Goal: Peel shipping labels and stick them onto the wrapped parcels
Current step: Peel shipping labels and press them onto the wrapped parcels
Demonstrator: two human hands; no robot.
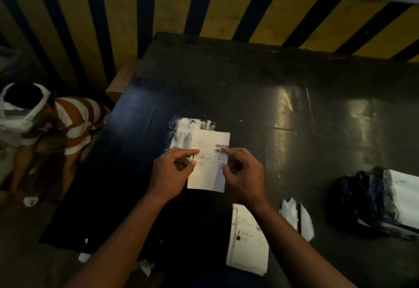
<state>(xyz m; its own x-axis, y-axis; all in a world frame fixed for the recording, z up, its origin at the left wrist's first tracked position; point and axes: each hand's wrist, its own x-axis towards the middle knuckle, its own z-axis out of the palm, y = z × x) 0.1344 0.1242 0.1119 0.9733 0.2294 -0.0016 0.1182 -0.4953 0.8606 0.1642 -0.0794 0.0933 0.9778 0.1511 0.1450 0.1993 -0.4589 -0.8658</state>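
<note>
- Spare labels [248, 240] lie stacked nearest, ready for later parcels.
- Left hand [172, 174] and right hand [243, 174] pinch the shipping label [209, 165] by its side edges, fingers curled, apparently aligning it over the wrapped parcel [184, 132] on the dark surface [294, 97].

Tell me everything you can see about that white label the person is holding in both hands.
The label is a white paper rectangle with rounded corners, printed with a barcode near its right edge, ruled boxes and lines of text too small to read; its lower part is blank. It is held roughly flat, long side running away from the person, over the dark table. The left hand pinches its left edge and the right hand its right edge. Its far end overlaps a small wrapped parcel; whether it is stuck down yet cannot be told.
</note>
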